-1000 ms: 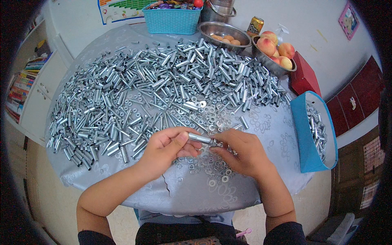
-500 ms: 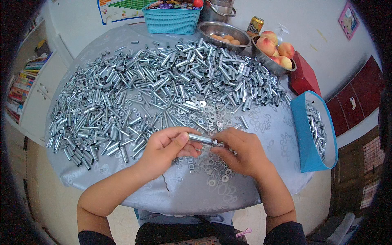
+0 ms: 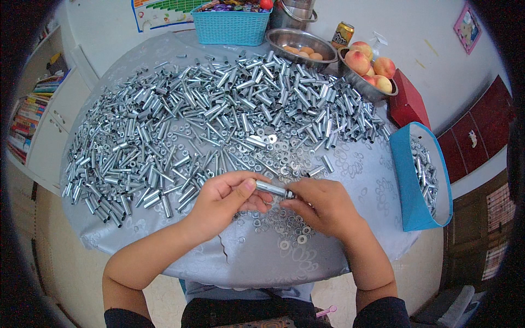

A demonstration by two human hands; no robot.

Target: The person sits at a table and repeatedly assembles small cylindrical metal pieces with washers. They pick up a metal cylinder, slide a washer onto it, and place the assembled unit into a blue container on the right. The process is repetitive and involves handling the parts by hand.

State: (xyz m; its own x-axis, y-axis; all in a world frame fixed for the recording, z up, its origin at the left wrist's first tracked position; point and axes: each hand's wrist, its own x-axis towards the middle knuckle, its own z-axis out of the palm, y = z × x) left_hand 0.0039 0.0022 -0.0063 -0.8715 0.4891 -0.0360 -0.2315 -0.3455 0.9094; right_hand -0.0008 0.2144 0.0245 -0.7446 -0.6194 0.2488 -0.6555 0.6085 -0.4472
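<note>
Between my two hands is a shiny expansion anchor bolt, its metal sleeve pointing right and slightly down. The sleeve's left part is pinched by my left hand, thumb on top and fingers beneath. My right hand closes its thumb and fingers round the nut and washer end, which they partly hide. Just below the bolt lie scattered flat washers on the grey tablecloth. Beyond my hands spreads a wide heap of metal sleeves, with bolts and nuts mixed in toward the left.
A blue fabric bin on the right holds many assembled metal pieces. Along the back are a turquoise basket, a steel bowl of eggs, a can, a bowl of peaches and a red box.
My right hand's fingers have closed further over the bolt's nut end, covering more of it. The bolt has shifted slightly; my left hand has barely moved.
</note>
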